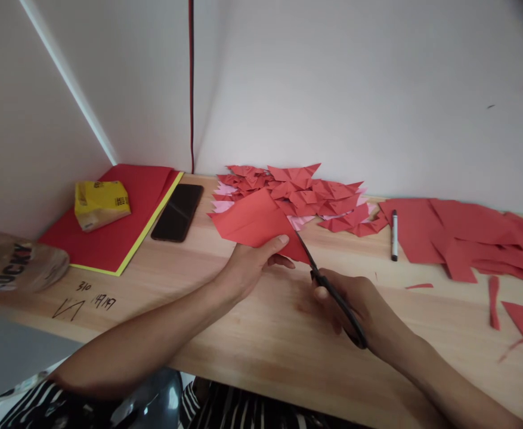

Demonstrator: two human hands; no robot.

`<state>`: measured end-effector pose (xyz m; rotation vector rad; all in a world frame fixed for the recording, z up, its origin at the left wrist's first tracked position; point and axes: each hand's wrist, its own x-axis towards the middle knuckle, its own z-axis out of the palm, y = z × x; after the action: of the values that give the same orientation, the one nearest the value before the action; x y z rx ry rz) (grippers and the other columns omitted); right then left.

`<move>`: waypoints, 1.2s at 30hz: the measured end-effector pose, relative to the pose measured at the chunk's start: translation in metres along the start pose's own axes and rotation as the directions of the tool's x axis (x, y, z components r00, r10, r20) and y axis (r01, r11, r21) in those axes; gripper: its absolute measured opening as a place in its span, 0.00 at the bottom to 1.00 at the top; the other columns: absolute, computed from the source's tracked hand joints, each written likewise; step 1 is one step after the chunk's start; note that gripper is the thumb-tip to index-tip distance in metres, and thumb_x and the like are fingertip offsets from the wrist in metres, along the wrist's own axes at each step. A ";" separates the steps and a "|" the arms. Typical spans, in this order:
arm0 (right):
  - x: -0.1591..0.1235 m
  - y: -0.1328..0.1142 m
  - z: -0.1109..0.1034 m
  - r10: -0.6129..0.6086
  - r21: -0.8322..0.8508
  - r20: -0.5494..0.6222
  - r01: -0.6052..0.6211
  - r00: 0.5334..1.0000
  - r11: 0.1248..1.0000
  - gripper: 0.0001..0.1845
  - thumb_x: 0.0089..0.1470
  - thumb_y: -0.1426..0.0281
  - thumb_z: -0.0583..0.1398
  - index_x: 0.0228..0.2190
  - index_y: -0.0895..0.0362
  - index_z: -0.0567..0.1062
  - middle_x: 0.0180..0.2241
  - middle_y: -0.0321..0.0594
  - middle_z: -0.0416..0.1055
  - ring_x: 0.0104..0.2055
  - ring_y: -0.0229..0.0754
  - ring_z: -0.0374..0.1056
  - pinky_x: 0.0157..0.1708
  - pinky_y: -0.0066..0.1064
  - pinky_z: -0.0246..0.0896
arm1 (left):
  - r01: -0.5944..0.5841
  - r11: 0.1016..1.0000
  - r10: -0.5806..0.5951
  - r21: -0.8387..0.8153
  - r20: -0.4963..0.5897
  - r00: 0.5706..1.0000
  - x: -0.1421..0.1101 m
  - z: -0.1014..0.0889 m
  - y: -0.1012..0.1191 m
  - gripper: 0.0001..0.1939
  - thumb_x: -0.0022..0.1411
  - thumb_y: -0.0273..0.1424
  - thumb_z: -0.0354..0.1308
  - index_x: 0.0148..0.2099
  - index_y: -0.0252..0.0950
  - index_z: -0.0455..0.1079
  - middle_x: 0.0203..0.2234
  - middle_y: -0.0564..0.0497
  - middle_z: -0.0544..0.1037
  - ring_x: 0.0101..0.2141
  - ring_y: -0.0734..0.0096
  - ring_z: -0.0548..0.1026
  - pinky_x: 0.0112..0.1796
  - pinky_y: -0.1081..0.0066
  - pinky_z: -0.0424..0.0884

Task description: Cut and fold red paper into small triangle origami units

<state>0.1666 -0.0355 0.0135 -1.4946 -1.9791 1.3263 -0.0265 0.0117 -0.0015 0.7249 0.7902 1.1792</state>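
My left hand (261, 259) pinches a sheet of red paper (256, 217) along its near edge, thumb on top, and holds it above the table. Black-handled scissors (333, 292) are in my right hand (355, 304), fingers wrapped through the handles. The blades meet the paper's right edge; part of them is hidden by the sheet. Just beyond the paper lies a heap of folded red pieces (294, 173), with some pink pieces (223, 205) among them.
On the right are stacked red sheets (480, 232), a marker (394, 235) and red scraps (494, 301). To the left lie a phone (178, 211), red and yellow sheets (109, 250), a yellow packet (102, 204) and a clear plastic bag (42, 265). A wall stands behind the table.
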 end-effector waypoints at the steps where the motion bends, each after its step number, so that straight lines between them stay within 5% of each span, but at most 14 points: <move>1: 0.000 0.000 0.000 0.010 0.017 0.001 -0.010 1.000 1.000 0.23 0.62 0.51 0.51 0.24 0.55 0.63 0.16 0.31 0.64 0.19 0.35 0.59 0.21 0.27 0.51 | 0.006 1.000 -0.006 -0.001 0.002 1.000 0.000 0.000 0.000 0.14 0.52 0.32 0.67 0.40 0.33 0.71 0.33 0.51 0.77 0.29 0.71 0.75 0.28 0.70 0.76; 17: 0.001 0.010 0.008 0.079 0.088 -0.016 -0.078 0.997 0.993 0.17 0.61 0.59 0.53 0.24 0.54 0.64 0.12 0.29 0.64 0.15 0.37 0.63 0.17 0.26 0.52 | 0.043 0.999 -0.042 -0.016 0.035 0.998 -0.001 -0.001 -0.002 0.13 0.51 0.33 0.68 0.36 0.32 0.71 0.30 0.50 0.77 0.28 0.71 0.76 0.29 0.69 0.76; 24: 0.001 0.013 0.007 0.107 0.118 -0.020 -0.104 0.994 0.988 0.18 0.60 0.54 0.53 0.27 0.54 0.67 0.11 0.29 0.62 0.14 0.37 0.62 0.16 0.26 0.54 | 0.032 0.999 -0.031 -0.025 0.028 0.999 0.000 -0.002 -0.003 0.16 0.52 0.32 0.68 0.42 0.33 0.71 0.35 0.49 0.77 0.31 0.71 0.76 0.29 0.72 0.76; 36: -0.003 -0.009 -0.008 -0.057 -0.061 0.056 0.060 0.997 0.996 0.25 0.61 0.47 0.47 0.28 0.55 0.62 0.21 0.35 0.66 0.21 0.37 0.59 0.22 0.29 0.53 | 0.075 0.997 -0.075 0.004 0.022 0.997 -0.005 0.003 -0.001 0.15 0.51 0.32 0.68 0.40 0.32 0.72 0.34 0.48 0.78 0.31 0.69 0.77 0.29 0.71 0.75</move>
<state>0.1683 -0.0343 0.0251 -1.4309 -2.0992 1.3054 -0.0250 0.0063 0.0002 0.7039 0.7948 1.1011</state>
